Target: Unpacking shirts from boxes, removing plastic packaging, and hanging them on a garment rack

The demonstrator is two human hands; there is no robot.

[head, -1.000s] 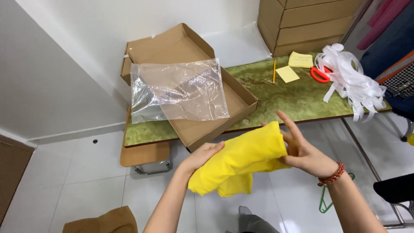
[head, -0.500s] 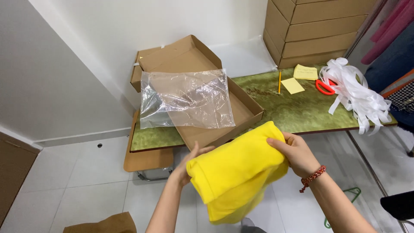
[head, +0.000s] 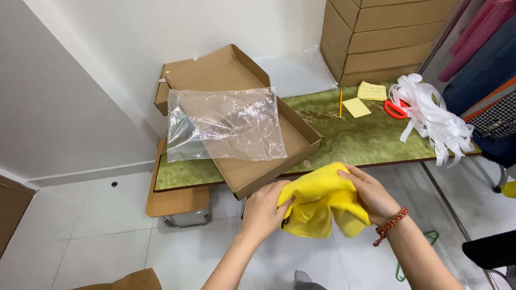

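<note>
Head view: a bunched yellow cloth hangs in front of the green table's near edge, gripped by the left hand and right hand. Behind it, a clear plastic bag lies across an open cardboard box.

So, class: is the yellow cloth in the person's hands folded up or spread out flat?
Folded up. The yellow cloth is bunched into a thick bundle between the left hand and right hand, with layers doubled over.

Both hands apparently bunch yellow cloth near green table.
</note>
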